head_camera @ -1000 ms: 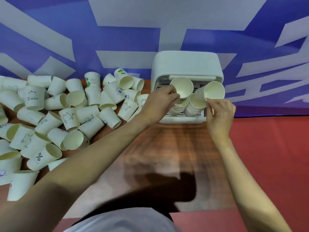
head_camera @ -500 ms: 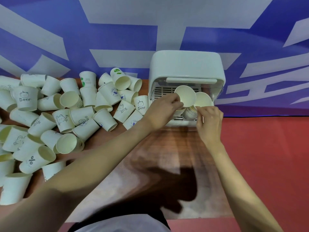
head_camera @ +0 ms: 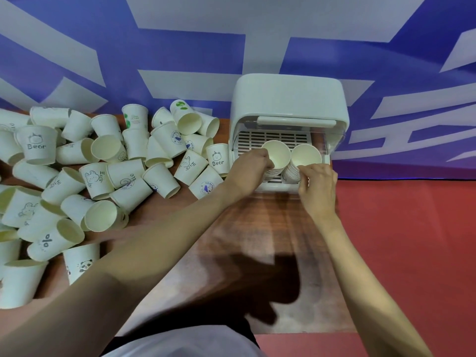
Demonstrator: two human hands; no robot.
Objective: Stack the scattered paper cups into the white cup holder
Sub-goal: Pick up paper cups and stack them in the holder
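Note:
The white cup holder [head_camera: 288, 96] stands at the back of the wooden table with its front open. Two stacks of paper cups lean inside it, mouths toward me. My left hand [head_camera: 248, 171] grips the left stack [head_camera: 277, 155] at its side. My right hand [head_camera: 318, 186] pinches the right stack [head_camera: 306, 157] near its rim. Several loose paper cups [head_camera: 103, 166], some printed with cartoons and "Bear", lie scattered in a heap on the left of the table.
A blue and white wall [head_camera: 180, 47] rises right behind the table and holder. The wooden table top [head_camera: 257, 228] shows bare between my arms. Red floor [head_camera: 412, 240] lies to the right of the table.
Both stacks have gone down and deeper into the holder. My right hand lowered its stack from a raised, tilted position; my left hand followed with its stack.

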